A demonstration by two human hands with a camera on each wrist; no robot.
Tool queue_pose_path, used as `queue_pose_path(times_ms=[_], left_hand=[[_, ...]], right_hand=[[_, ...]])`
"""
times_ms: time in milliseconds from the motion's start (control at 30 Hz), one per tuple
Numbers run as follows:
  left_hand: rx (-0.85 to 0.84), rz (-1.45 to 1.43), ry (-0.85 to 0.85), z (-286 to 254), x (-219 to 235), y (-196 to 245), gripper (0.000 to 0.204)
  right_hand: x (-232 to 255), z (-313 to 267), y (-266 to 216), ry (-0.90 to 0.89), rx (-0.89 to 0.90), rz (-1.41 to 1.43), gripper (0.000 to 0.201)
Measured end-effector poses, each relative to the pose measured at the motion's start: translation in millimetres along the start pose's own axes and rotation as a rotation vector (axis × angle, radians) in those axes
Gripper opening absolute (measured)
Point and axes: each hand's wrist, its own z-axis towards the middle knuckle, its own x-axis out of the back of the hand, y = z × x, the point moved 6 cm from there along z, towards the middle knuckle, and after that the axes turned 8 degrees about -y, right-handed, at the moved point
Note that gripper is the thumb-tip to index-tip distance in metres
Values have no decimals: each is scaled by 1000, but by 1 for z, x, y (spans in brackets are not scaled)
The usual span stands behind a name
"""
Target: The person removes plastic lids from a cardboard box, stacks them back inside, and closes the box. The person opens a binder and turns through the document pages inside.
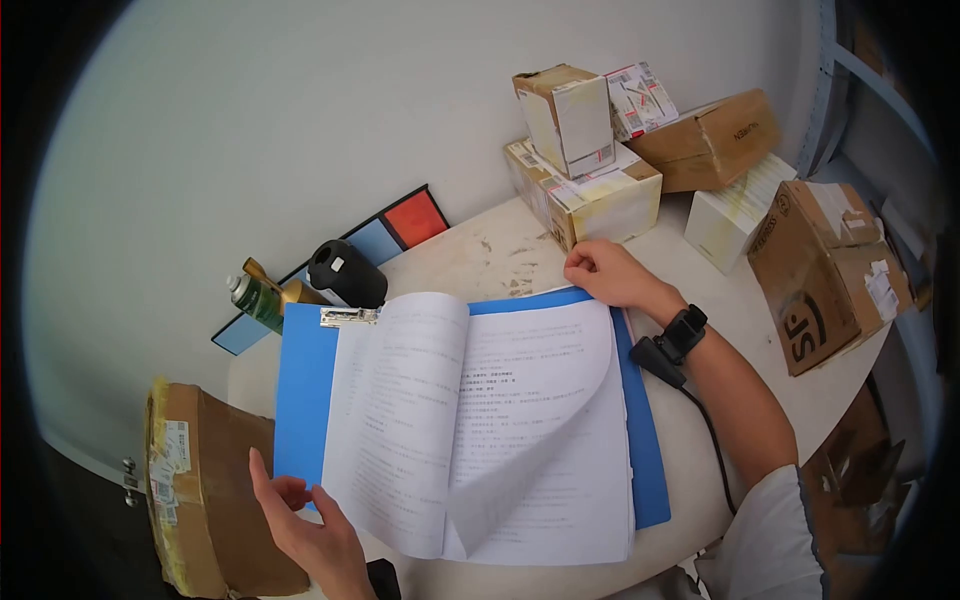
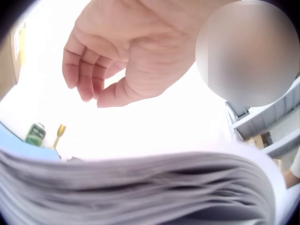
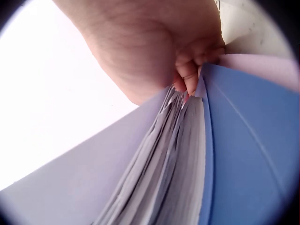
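Note:
A thick stack of printed pages (image 1: 540,470) lies in a blue clip folder (image 1: 300,400), whose metal clip (image 1: 345,317) shows at the top left. Turned pages (image 1: 405,430) curl over the left part. My right hand (image 1: 620,275) is at the stack's upper right corner, fingers curled at the page edges, and pinches a sheet (image 1: 535,455) that bows up from the stack. In the right wrist view its fingertips (image 3: 190,84) reach between the sheets beside the blue cover (image 3: 253,126). My left hand (image 1: 310,530) hovers left of the pages, fingers loosely bent, holding nothing.
Cardboard boxes (image 1: 620,200) are piled at the back right, with another brown box (image 1: 825,275) at the right edge. A tall carton (image 1: 230,490) stands at the left. Behind the folder are a black cylinder (image 1: 347,275), a green can (image 1: 256,300) and a coloured panel (image 1: 415,218).

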Motion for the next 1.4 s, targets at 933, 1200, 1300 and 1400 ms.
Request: queue_pose_path(times_ms=[933,1200,1300,1400], left_hand=[[139,-393,-417,-26,-26,-16,49],[-463,-69,-313,-29,-2,61,58],[-774,-93,-991,-65,-49,102,84],[-781,-57,-1072,-79,-63,97,89]], right_hand=[[0,2,7,-93,14,140,27],[0,2,6,-77,0,102,25],[-3,2,7,-62,7,133,27],[2,0,5,-44,16,137,28]])
